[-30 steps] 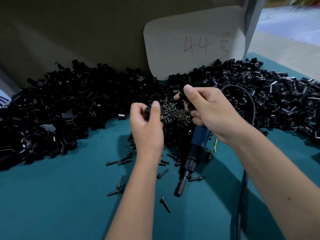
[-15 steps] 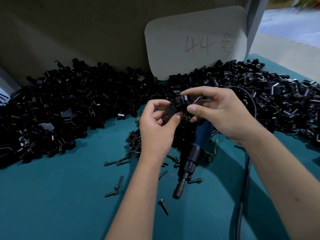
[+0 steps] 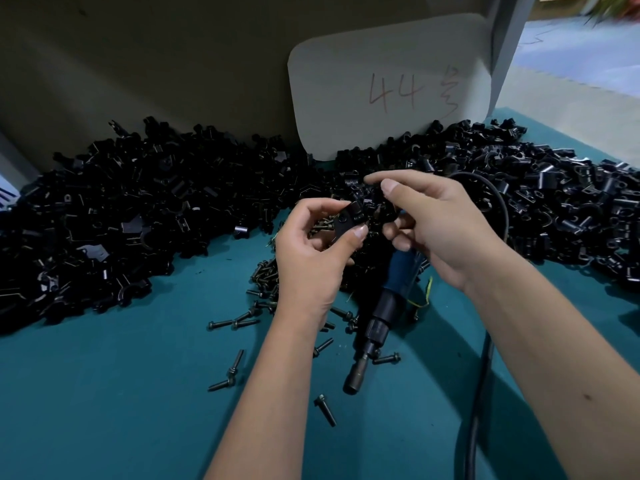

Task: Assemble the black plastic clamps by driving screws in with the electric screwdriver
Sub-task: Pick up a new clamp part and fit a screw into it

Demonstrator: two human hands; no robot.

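Note:
My left hand (image 3: pixel 313 261) pinches a black plastic clamp piece (image 3: pixel 348 221) between thumb and forefinger, above the screw pile. My right hand (image 3: pixel 434 225) meets it from the right, its fingers closed on a second black clamp part (image 3: pixel 388 211) pressed against the first. The electric screwdriver (image 3: pixel 384 306), blue body and dark nose, lies on the teal mat under my hands with its bit pointing toward me. Loose dark screws (image 3: pixel 239 322) are scattered around it.
Large heaps of black clamp parts lie at the left (image 3: pixel 121 216) and the right (image 3: pixel 568 209) along the back. A white card marked "44" (image 3: pixel 391 91) leans on the wall. The screwdriver's black cable (image 3: pixel 481 393) runs toward me at the right. Teal mat (image 3: pixel 104 410) covers the bench.
Both hands came together from slightly apart; the two clamp pieces now touch between my fingertips. The screwdriver has stayed in place on the mat.

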